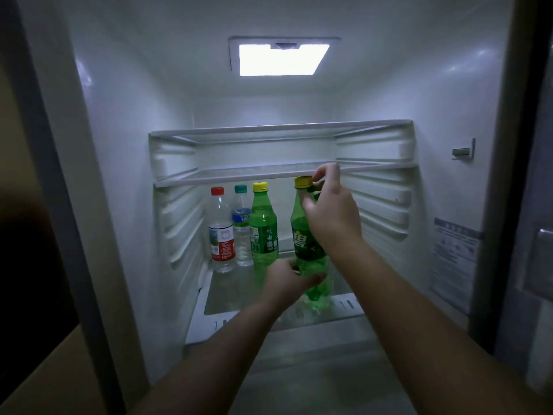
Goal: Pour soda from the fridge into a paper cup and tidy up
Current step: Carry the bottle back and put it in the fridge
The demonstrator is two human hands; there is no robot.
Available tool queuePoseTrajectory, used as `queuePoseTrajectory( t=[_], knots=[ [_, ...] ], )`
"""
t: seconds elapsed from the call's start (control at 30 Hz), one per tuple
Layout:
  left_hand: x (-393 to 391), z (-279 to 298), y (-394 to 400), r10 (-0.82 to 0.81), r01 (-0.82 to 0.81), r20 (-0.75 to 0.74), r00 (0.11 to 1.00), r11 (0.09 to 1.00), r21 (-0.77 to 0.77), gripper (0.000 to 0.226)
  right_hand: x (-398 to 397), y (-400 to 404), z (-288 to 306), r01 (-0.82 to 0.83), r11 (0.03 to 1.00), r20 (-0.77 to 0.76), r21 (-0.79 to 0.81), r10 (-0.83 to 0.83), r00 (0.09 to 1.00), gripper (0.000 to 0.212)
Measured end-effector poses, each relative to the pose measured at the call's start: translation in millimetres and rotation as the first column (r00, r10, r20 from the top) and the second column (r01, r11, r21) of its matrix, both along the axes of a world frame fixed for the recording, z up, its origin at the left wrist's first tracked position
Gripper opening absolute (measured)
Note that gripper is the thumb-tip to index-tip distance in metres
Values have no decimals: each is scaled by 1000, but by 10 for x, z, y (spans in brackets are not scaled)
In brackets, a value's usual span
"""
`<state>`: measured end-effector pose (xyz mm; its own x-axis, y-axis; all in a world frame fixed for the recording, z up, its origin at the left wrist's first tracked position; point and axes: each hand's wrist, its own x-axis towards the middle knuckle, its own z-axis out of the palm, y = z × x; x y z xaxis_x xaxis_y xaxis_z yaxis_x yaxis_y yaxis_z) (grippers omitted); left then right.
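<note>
I look into an open fridge [128,163]. A green soda bottle [305,244] with a yellow cap [302,181] stands upright over the front of the lower shelf [344,304]. My left hand [288,280] grips its lower body from the left. My right hand [329,211] is at its neck, with the fingertips pinching the cap. A second green soda bottle [263,232] with a yellow cap stands just to the left, further back.
Two clear water bottles stand at the back left: one with a red cap [220,232], one with a teal cap [241,229]. A glass shelf [227,175] runs just above the bottle caps. The fridge lamp [282,59] shines overhead. Ribbed side walls flank the compartment.
</note>
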<state>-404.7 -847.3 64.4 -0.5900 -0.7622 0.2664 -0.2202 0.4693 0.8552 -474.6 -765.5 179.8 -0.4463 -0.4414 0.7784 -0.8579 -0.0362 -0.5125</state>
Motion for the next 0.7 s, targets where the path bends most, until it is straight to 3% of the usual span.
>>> queuePoseTrajectory(
  t=[0.17, 0.33, 0.5, 0.7],
  knots=[
    [-104, -34, -141, -7, 5, 44, 999, 1000, 28, 17, -83, -187, -293, -40, 984, -32, -172, 35, 999, 26],
    [-189, -115, -247, -11, 7, 54, 998, 997, 82, 22, -242, -386, -420, -87, 979, 137, -185, 113, 984, 19],
    [-281, -73, -346, 32, -40, 62, 998, 992, 123, 35, -423, -576, -360, -159, 971, 139, -177, 185, 973, 19],
    [-402, -102, -335, 115, -117, 92, 989, 993, 21, 26, -630, -783, -395, -149, 963, 234, -225, 201, 951, 21]
  ],
)
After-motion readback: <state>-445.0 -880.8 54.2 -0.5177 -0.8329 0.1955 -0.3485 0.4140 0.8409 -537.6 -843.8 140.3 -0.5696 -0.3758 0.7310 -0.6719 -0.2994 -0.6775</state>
